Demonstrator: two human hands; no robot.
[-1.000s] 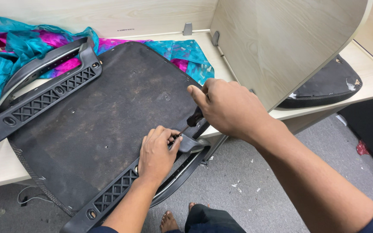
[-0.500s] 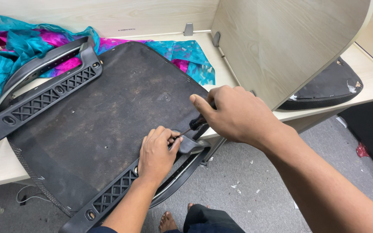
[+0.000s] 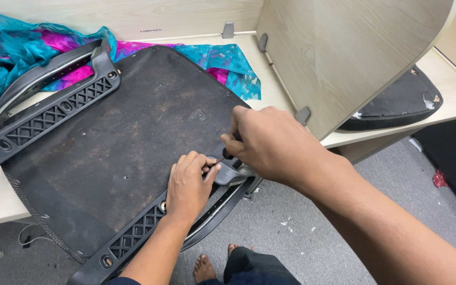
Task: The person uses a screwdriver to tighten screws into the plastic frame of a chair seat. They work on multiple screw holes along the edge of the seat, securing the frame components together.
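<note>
On the seat base point(image 3: 133, 137), right hand point(image 3: 270, 142) grip closed around screwdriver point(image 3: 228, 154), left hand point(image 3: 188, 184) pinching its tip.

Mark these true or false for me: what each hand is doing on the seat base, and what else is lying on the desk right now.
1. The right hand grips a dark tool handle over the seat base. True.
2. The left hand rests on the colourful cloth. False: it rests on the near black armrest, at the base's edge.
3. Both armrests are detached and lying on the floor. False: the far armrest lies on the base, the near one along its front edge.
4. A second dark seat part lies behind the wooden partition. True.
5. The seat base lies wholly on the desk. False: its near corner overhangs the floor.
</note>
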